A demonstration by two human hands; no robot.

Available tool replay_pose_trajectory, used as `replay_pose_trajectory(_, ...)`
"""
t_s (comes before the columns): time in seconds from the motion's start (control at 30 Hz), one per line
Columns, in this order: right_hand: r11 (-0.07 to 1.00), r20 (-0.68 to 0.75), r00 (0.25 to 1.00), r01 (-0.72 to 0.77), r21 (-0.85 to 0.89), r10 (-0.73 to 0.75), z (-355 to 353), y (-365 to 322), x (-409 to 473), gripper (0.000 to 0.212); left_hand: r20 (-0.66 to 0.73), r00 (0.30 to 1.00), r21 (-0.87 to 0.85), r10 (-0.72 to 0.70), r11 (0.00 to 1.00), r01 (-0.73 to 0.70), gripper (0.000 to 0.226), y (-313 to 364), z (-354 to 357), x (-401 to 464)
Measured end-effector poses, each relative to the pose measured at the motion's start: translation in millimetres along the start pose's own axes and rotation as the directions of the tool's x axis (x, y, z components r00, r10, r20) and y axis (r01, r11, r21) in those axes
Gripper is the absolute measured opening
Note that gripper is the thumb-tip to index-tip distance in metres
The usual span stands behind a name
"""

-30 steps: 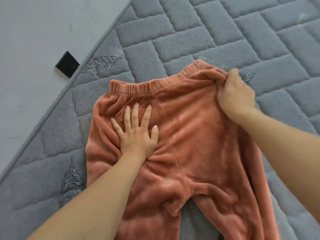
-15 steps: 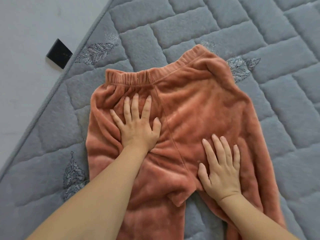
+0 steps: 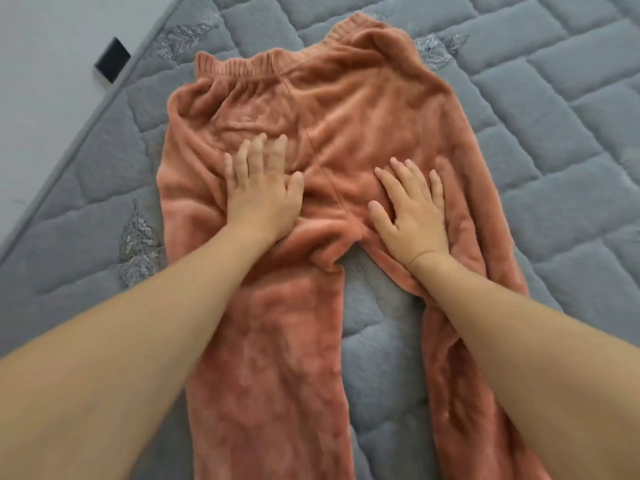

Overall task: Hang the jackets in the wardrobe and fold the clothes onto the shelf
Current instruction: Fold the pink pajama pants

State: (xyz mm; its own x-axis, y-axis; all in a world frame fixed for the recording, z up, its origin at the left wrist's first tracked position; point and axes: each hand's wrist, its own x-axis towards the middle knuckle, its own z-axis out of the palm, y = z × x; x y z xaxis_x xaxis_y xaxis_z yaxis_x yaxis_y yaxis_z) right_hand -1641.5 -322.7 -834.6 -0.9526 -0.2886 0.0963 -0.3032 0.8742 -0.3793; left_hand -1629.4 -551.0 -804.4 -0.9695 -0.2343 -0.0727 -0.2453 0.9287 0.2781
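The quilted grey mattress (image 3: 519, 109) carried the orange fleece trousers (image 3: 346, 109), waistband far, legs toward the person. The left hand (image 3: 259, 195) and right hand (image 3: 412, 206) lay flat, fingers spread, pressing the seat. Smoothing well likely meant sweeping outward from the centre seam, flattening the bunched crotch before folding leg over leg.

- Orange fleece trousers (image 3: 363, 109) lie spread on a grey quilted mattress (image 3: 554, 98), the waistband far from the person.
- The left hand (image 3: 263, 195) presses flat on the trousers, left of the middle seam.
- The right hand (image 3: 412, 209) presses flat, right of the seam.
- A black square object (image 3: 112, 64) lies beyond the mattress's left edge.
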Motion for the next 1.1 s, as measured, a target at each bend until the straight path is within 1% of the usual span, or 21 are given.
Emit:
replay_pose_trajectory(0.07,0.954,-0.031,0.996,-0.073,0.292,0.086,-19,-7,-14,0.054,-0.140,0.986,-0.092,0.090,0.990,-0.103,0.059,22,3,-85)
replay_pose_trajectory(0.13,0.846,-0.142,0.971,-0.091,0.525,0.192,-51,-10,-56,0.042,-0.118,0.982,-0.221,0.145,0.961,-0.169,0.050,42,13,-170)
replay_pose_trajectory(0.2,0.864,-0.214,0.950,-0.096,0.493,0.228,-81,1,-127,0.039,-0.014,0.988,-0.386,0.154,0.911,-0.147,0.042,66,23,-231)
replay_pose_trajectory(0.23,0.887,-0.191,0.946,-0.157,0.433,0.261,-92,13,-168,0.042,0.039,0.993,-0.465,0.110,0.882,-0.079,0.041,82,27,-250)
replay_pose_trajectory(0.3,0.858,0.004,0.890,-0.441,0.263,0.456,-109,37,-248,0.057,0.168,0.984,-0.556,-0.050,0.820,0.137,0.050,118,31,-269)
replay_pose_trajectory(0.33,0.809,0.123,0.817,-0.576,0.117,0.564,-115,47,-282,0.064,0.237,0.964,-0.560,-0.122,0.793,0.238,0.056,136,31,-270)
replay_pose_trajectory(0.4,0.714,0.309,0.662,-0.695,-0.089,0.683,-125,60,-326,0.064,0.353,0.914,-0.510,-0.199,0.778,0.366,0.053,161,37,-267)
replay_pose_trajectory(0.47,0.634,0.476,0.569,-0.773,0.031,0.670,-139,64,-340,0.045,0.439,0.869,-0.469,-0.230,0.766,0.440,0.029,177,38,-262)
replay_pose_trajectory(0.5,0.542,0.573,0.532,-0.822,0.174,0.624,-147,64,-341,0.032,0.473,0.836,-0.491,-0.278,0.705,0.512,0.022,181,37,-260)
replay_pose_trajectory(0.53,0.403,0.663,0.491,-0.865,0.298,0.565,-153,65,-343,0.021,0.504,0.791,-0.547,-0.347,0.581,0.603,0.021,183,36,-260)
replay_pose_trajectory(0.6,0.116,0.768,0.426,-0.897,0.426,0.478,-174,69,-345,0.017,0.609,0.657,-0.666,-0.444,0.162,0.728,0.022,185,28,-266)
replay_pose_trajectory(0.63,0.006,0.795,0.418,-0.887,0.462,0.440,-189,73,-347,0.020,0.661,0.602,-0.683,-0.447,-0.029,0.729,0.022,186,25,-274)
replay_pose_trajectory(0.67,-0.054,0.801,0.425,-0.870,0.490,0.420,-202,80,-347,0.023,0.699,0.571,-0.682,-0.431,-0.163,0.713,0.022,185,23,-282)
replay_pose_trajectory(0.73,-0.063,0.791,0.453,-0.852,0.520,0.411,-234,103,-351,0.028,0.731,0.556,-0.675,-0.396,-0.294,0.677,0.026,189,25,-299)
replay_pose_trajectory(0.77,-0.037,0.804,0.448,-0.865,0.500,0.391,-249,115,-355,0.031,0.742,0.553,-0.666,-0.379,-0.319,0.675,0.029,194,25,-307)
replay_pose_trajectory(0.83,0.107,0.872,0.358,-0.934,0.342,0.334,-272,139,-368,0.042,0.775,0.537,-0.624,-0.334,-0.272,0.732,0.029,210,27,-324)
replay_pose_trajectory(0.9,0.305,0.926,0.200,-0.947,0.099,0.320,-282,152,-384,0.055,0.845,0.482,-0.519,-0.233,-0.137,0.844,0.033,228,26,-343)
replay_pose_trajectory(0.97,0.412,0.921,0.107,-0.909,-0.062,0.374,-282,159,-397,0.058,0.898,0.425,-0.418,-0.113,0.081,0.905,0.030,241,24,-360)
replay_pose_trajectory(1.0,0.437,0.912,0.106,-0.896,-0.085,0.396,-282,160,-399,0.053,0.902,0.426,-0.411,-0.072,0.161,0.897,0.029,246,25,-366)
replay_pose_trajectory(1.03,0.438,0.906,0.119,-0.896,-0.078,0.405,-283,161,-402,0.045,0.898,0.438,-0.425,-0.037,0.176,0.888,0.030,249,27,-371)
replay_pose_trajectory(1.1,0.358,0.912,0.133,-0.934,-0.016,0.388,-288,165,-406,0.036,0.882,0.472,-0.471,0.012,0.087,0.878,0.031,253,27,-378)
